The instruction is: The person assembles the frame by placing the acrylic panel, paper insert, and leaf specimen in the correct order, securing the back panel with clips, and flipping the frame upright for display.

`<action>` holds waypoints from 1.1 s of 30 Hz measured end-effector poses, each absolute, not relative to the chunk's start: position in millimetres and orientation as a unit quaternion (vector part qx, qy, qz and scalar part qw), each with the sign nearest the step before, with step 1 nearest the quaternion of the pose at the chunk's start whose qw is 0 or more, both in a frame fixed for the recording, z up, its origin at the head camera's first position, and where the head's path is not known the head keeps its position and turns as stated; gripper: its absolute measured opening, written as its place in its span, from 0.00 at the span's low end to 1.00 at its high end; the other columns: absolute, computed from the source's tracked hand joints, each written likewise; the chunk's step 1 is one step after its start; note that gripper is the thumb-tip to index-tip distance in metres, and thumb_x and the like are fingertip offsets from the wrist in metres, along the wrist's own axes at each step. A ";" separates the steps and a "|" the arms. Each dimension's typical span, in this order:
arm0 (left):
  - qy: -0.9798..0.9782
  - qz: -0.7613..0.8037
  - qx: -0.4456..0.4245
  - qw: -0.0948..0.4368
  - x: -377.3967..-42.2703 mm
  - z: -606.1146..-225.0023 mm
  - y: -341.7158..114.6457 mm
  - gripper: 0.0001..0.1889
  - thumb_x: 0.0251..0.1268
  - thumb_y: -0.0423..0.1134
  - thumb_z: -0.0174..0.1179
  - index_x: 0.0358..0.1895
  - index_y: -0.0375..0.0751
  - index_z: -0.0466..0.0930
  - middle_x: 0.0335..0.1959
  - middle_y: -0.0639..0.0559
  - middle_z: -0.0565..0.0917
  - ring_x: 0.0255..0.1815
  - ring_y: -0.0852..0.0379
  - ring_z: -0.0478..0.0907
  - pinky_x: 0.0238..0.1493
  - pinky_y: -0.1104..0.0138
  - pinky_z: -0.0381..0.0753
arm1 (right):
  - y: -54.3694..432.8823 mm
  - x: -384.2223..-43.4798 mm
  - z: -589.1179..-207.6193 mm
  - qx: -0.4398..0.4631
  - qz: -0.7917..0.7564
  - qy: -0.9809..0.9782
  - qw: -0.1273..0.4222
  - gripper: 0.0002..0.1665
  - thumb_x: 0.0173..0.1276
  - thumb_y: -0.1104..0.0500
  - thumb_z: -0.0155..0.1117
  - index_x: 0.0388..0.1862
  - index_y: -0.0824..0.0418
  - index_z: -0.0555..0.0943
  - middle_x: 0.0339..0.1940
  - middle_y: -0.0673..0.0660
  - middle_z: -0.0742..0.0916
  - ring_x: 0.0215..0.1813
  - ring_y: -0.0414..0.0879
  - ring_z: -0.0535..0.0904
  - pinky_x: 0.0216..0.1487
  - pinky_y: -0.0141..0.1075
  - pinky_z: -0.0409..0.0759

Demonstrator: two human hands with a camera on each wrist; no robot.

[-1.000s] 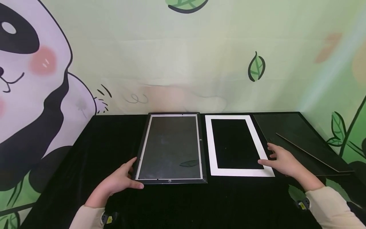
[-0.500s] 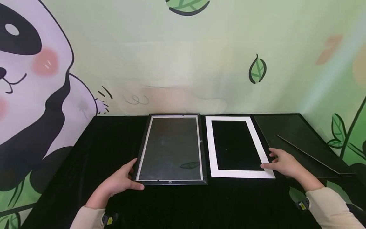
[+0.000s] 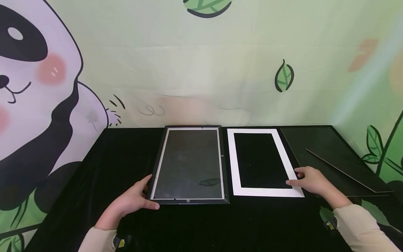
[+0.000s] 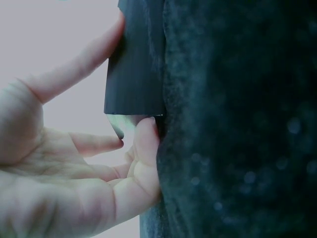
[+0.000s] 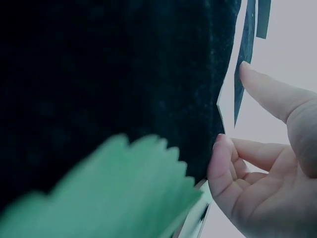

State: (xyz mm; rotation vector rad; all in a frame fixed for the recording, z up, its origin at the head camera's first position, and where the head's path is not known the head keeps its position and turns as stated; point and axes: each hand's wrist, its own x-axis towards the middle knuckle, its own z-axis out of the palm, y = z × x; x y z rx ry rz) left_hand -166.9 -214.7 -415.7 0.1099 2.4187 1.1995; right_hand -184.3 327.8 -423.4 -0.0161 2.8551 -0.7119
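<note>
A black picture frame lies flat with its dark pane showing inside a pale inner border. My left hand grips its near left corner, thumb at the front edge and fingers at the left side; in the left wrist view the dark frame side sits between thumb and curled fingers. Right of it lies a white picture mat with a rectangular opening. My right hand holds the mat's near right corner, thumb over its border and curled fingers at the right edge. Exact fingertip contact is hard to tell.
A dark backing board with a thin slanting strut lies at the right, partly behind my right hand. Black cloth covers the table. A printed backdrop stands behind. A green leaf shape fills the right wrist view's lower left.
My right hand's fingers have drawn in and curled closer round the mat's right edge. The left hand stays at the frame corner. The head view has shifted slightly.
</note>
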 end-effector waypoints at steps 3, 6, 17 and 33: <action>0.873 0.434 0.039 0.219 -166.6 -415.9 -214.6 0.55 0.47 0.36 0.75 0.74 0.30 0.47 0.56 0.31 0.65 0.43 0.48 0.75 0.44 0.56 0.77 | 328.0 -184.2 -424.7 0.001 -0.243 0.965 0.099 0.46 0.58 0.48 0.72 0.59 0.84 0.68 0.45 0.75 0.79 0.39 0.57 0.74 0.38 0.46 0.77; 0.872 0.436 0.042 0.218 -167.0 -415.9 -214.9 0.54 0.47 0.36 0.75 0.74 0.30 0.47 0.56 0.31 0.66 0.43 0.48 0.75 0.44 0.56 0.77 | 328.5 -184.3 -425.2 0.005 -0.250 0.963 0.097 0.45 0.57 0.50 0.72 0.59 0.84 0.68 0.45 0.74 0.79 0.39 0.57 0.76 0.37 0.46 0.78; 0.873 0.433 0.041 0.219 -168.2 -417.2 -215.2 0.54 0.48 0.37 0.75 0.74 0.31 0.46 0.57 0.30 0.65 0.44 0.48 0.75 0.43 0.55 0.77 | 326.8 -185.2 -423.9 0.028 -0.268 0.957 0.103 0.42 0.56 0.55 0.72 0.58 0.85 0.68 0.40 0.70 0.79 0.30 0.49 0.83 0.34 0.43 0.80; 0.879 0.424 0.037 0.217 -168.0 -416.9 -215.0 0.55 0.47 0.38 0.75 0.74 0.31 0.46 0.58 0.29 0.64 0.45 0.47 0.74 0.44 0.55 0.77 | 321.3 -187.0 -422.8 0.058 -0.275 0.954 0.100 0.36 0.55 0.58 0.69 0.53 0.84 0.71 0.33 0.65 0.80 0.28 0.47 0.79 0.30 0.40 0.79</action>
